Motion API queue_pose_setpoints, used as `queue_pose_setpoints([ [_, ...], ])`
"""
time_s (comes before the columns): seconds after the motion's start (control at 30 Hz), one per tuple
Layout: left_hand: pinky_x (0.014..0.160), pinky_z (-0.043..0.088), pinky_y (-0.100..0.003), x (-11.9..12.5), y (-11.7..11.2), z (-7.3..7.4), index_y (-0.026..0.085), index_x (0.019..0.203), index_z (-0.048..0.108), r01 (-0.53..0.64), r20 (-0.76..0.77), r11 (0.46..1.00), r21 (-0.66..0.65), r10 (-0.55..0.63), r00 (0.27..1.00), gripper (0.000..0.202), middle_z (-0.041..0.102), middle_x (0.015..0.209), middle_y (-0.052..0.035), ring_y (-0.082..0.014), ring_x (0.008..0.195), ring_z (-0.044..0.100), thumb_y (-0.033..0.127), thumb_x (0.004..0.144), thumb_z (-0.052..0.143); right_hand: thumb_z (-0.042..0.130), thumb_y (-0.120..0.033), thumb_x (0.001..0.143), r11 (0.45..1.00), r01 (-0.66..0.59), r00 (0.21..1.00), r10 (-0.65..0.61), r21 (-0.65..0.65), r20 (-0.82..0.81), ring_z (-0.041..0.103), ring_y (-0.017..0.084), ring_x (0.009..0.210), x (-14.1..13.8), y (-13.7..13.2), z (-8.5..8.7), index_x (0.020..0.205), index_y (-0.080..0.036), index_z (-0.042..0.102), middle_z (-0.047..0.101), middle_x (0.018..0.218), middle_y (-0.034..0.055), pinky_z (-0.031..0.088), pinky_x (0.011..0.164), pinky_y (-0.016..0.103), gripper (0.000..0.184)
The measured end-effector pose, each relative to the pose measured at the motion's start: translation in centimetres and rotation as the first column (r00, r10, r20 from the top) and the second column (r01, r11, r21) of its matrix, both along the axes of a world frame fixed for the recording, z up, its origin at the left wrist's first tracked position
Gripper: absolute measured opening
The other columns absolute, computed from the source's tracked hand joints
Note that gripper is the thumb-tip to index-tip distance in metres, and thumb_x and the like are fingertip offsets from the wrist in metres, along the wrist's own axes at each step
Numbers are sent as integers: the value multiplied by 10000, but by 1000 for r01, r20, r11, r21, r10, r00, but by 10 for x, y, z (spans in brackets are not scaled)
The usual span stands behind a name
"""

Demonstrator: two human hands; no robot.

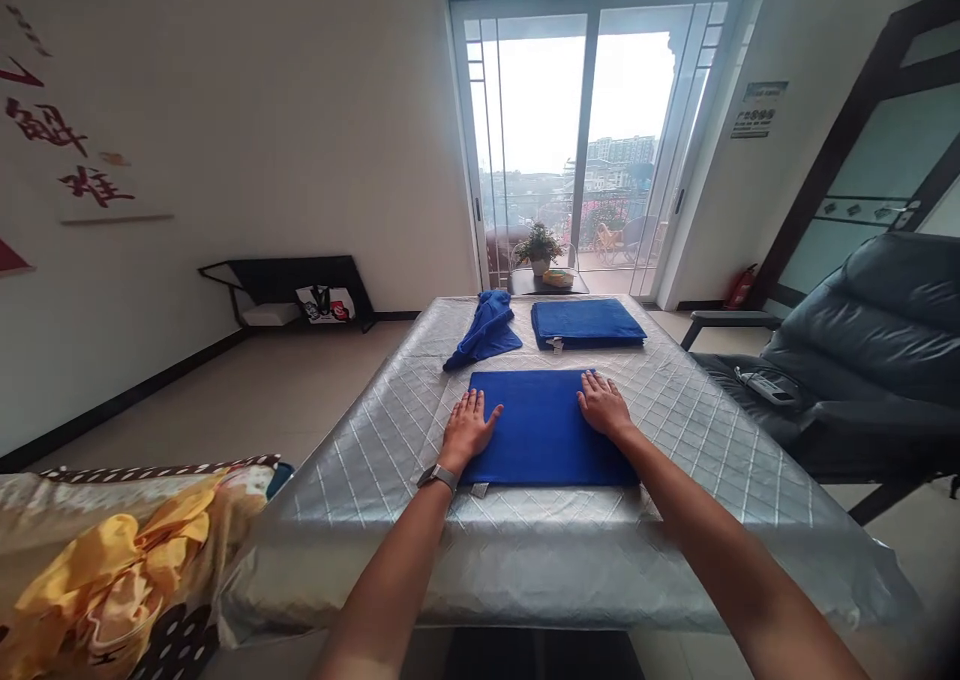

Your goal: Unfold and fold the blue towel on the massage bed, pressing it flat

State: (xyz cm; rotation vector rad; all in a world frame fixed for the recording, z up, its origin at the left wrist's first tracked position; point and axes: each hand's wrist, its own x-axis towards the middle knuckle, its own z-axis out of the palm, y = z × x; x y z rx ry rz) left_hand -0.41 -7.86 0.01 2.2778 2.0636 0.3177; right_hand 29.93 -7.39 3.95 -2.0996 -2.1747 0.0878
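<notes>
A blue towel (544,435) lies flat in a folded rectangle on the silver quilted tablecloth (375,440), with a small white tag at its near left edge. My left hand (469,425) rests palm down on the towel's left edge, fingers stretched out. On its upper right part lies my right hand (604,403), also flat with fingers extended. Beyond them sits a stack of folded blue towels (589,322) with a white label at its front. A crumpled blue towel (487,328) lies to the left of that stack.
A dark armchair (870,330) holding a grey device (771,385) stands to the right. Yellow cloth (112,560) lies on a covered seat at lower left. Past the table's far edge, a small stand holds a potted plant (538,248) before the glass doors.
</notes>
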Motion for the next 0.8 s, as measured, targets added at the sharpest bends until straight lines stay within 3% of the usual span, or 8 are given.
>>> queue_pose_setpoints([
  [0.13,1274,186,-461,0,2,-1,73,1606,279,-1,4,1000,4,1,1000,944,245,1684,-182,-292,1574,209,726,965,48,181,-413,1045,999,-18,1000,19,-27,5,96,199,1591,-1,-27,-4,1625,-101,258,184,1714,89,57,1274,406,663],
  [0.33,1276,178,-461,1,1,-1,68,1604,278,7,-17,1000,-15,-8,1000,934,218,1694,-180,-291,1579,187,710,972,31,159,-496,1045,996,17,999,-20,-88,-27,127,217,1588,2,-50,-17,1639,-102,198,151,1719,83,87,1276,418,714],
  [0.47,1269,202,-463,0,0,9,44,1599,277,5,-39,999,-48,-7,999,919,230,1685,-196,-302,1571,211,695,984,67,166,-470,1045,998,19,998,-23,-68,-51,115,213,1589,1,-53,-16,1636,-89,198,153,1718,75,74,1279,416,704],
  [0.57,1261,208,-508,9,1,21,-40,1567,295,-17,-48,998,-54,14,999,967,265,1649,-274,-363,1552,247,702,979,95,179,-463,1043,999,15,998,-18,-50,-62,127,210,1588,1,-53,-15,1633,-87,211,166,1715,75,79,1280,411,701],
  [0.67,1272,170,-525,43,-2,28,-76,1560,277,31,-45,999,-20,-32,998,992,221,1654,-295,-378,1565,184,699,977,68,181,-460,1042,999,12,997,-15,-47,-70,144,216,1585,1,-53,-16,1632,-88,216,169,1712,78,92,1280,418,699],
  [0.8,1284,195,-423,124,-14,22,78,1598,309,266,-24,964,2,-266,964,888,261,1684,-150,-253,1575,200,662,994,19,185,-429,1044,999,0,998,-3,-42,-70,145,230,1585,3,-53,-19,1632,-86,218,173,1712,92,96,1279,430,682],
])
